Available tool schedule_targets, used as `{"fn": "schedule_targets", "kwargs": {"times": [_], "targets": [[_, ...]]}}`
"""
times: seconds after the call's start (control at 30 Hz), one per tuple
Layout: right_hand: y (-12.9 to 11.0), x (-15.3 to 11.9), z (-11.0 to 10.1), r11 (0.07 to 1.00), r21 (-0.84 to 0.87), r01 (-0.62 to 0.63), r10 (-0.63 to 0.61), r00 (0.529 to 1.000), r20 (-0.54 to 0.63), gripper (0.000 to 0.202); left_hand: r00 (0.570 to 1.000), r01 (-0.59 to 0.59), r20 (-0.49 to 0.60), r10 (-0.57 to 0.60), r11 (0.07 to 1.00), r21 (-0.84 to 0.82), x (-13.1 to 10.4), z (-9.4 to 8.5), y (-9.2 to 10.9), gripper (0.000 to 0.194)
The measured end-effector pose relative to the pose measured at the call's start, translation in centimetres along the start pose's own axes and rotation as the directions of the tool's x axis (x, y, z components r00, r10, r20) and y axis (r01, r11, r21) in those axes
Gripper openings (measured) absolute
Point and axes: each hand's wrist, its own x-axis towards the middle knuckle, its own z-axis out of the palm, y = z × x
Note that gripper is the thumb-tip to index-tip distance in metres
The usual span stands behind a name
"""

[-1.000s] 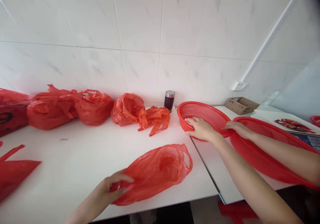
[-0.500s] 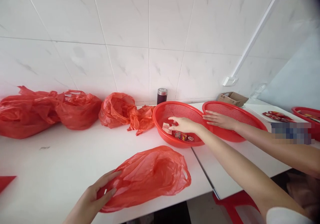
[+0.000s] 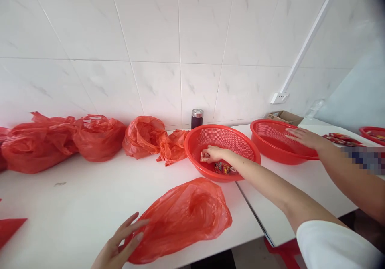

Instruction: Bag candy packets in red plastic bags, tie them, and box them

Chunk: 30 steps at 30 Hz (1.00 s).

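Observation:
My right hand (image 3: 214, 153) reaches into the near red plastic basket (image 3: 222, 129), its fingers closed on a small pale packet (image 3: 203, 157). Several small colourful packets (image 3: 225, 168) lie beside it on the basket floor. At the front of the table, a red plastic bag (image 3: 183, 221) lies flat and crumpled. My left hand (image 3: 122, 241) is at the bag's left end with fingers apart, the fingertips over the plastic; whether they touch it I cannot tell.
Filled red bags (image 3: 99, 138) and crumpled ones (image 3: 144, 134) line the wall, near a dark flask (image 3: 197, 119). A co-worker's hand (image 3: 305, 136) is over a second red basket (image 3: 270, 148). Behind stands a cardboard box (image 3: 285, 117). A seam (image 3: 255, 213) divides the tables.
My right hand has lowered and closed on the pale packet. My left fingers have spread at the bag. The co-worker's hand and the second basket have shifted right, away from the near basket.

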Motion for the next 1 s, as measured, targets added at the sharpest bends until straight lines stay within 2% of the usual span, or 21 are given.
{"fn": "schedule_targets", "kwargs": {"times": [0.07,0.13,0.2,0.27,0.33,0.4,0.43,0.5,0.53,0.6,0.67,0.73,0.77,0.83,0.9,1.0], "targets": [[0.2,-0.2,-0.5,1.0,0.031,-0.003,0.004,0.999,-0.036,0.034,1.0,-0.011,-0.015,0.011,1.0,-0.007,-0.2,0.3,0.5,0.048],[0.4,-0.7,-1.3,0.997,0.073,-0.007,0.012,0.998,-0.066,0.027,0.997,-0.022,-0.074,0.022,1.0,0.0,-0.6,0.6,1.1,0.048],[0.2,-1.6,-2.4,0.993,0.119,-0.01,0.02,0.996,-0.087,0.026,0.993,-0.022,-0.114,0.023,1.0,0.015,-0.8,0.8,1.4,0.048],[-0.7,-3.1,-3.8,0.986,0.165,0.001,0.018,0.993,-0.114,0.031,0.995,-0.002,-0.096,0.005,1.0,0.026,-0.8,0.7,1.4,0.048],[-2.8,-5.2,-5.0,0.961,0.261,0.095,-0.049,0.982,-0.18,0.036,0.999,0.016,-0.044,-0.015,0.999,0.034,-0.7,0.4,1.6,0.047],[-5.9,-7.6,-5.5,0.877,0.387,0.286,-0.199,0.948,-0.25,0.036,1.0,0.019,0.018,-0.019,1.0,0.021,-0.5,0.4,2.1,0.046],[-7.8,-8.9,-5.3,0.823,0.428,0.373,-0.291,0.924,-0.246,0.037,0.998,0.019,0.052,-0.019,1.0,-0.005,-0.4,0.4,2.6,0.046],[-11.4,-10.9,-3.4,0.764,0.428,0.483,-0.477,0.869,-0.129,0.033,0.993,0.041,0.113,-0.029,0.993,-0.109,-0.2,0.8,3.5,0.05],[-12.9,-11.5,-1.9,0.764,0.382,0.52,-0.544,0.837,-0.053,0.026,0.992,0.057,0.122,-0.036,0.983,-0.173,0.0,1.2,4.0,0.053],[-14.9,-12.0,2.0,0.789,0.241,0.565,-0.597,0.798,0.084,0.017,0.995,0.072,0.093,-0.048,0.959,-0.276,0.2,1.9,4.7,0.059],[-15.4,-11.3,5.8,0.825,0.051,0.562,-0.564,0.823,0.067,0.018,0.998,0.055,0.009,-0.054,0.951,-0.304,0.2,2.6,5.0,0.061],[-14.9,-10.3,8.0,0.847,-0.034,0.53,-0.529,0.848,0.027,0.025,0.992,0.014,-0.115,-0.046,0.963,-0.268,0.1,3.1,5.0,0.058],[-14.4,-9.9,8.3,0.855,-0.021,0.519,-0.519,0.855,0.016,0.025,0.985,-0.006,-0.171,-0.036,0.97,-0.241,0.0,3.2,4.9,0.056],[-13.5,-9.6,7.6,0.862,0.07,0.502,-0.504,0.863,0.019,0.019,0.974,-0.031,-0.227,-0.013,0.981,-0.192,-0.2,3.3,4.7,0.054],[-13.0,-9.9,6.0,0.879,0.127,0.459,-0.464,0.886,0.014,0.01,0.972,-0.048,-0.233,0.008,0.984,-0.169,-0.3,3.3,4.6,0.055],[-12.9,-10.6,4.1,0.919,0.083,0.386,-0.389,0.921,0.016,0.008,0.971,-0.065,-0.239,0.023,0.983,-0.17,-0.5,3.2,4.8,0.055]]}}
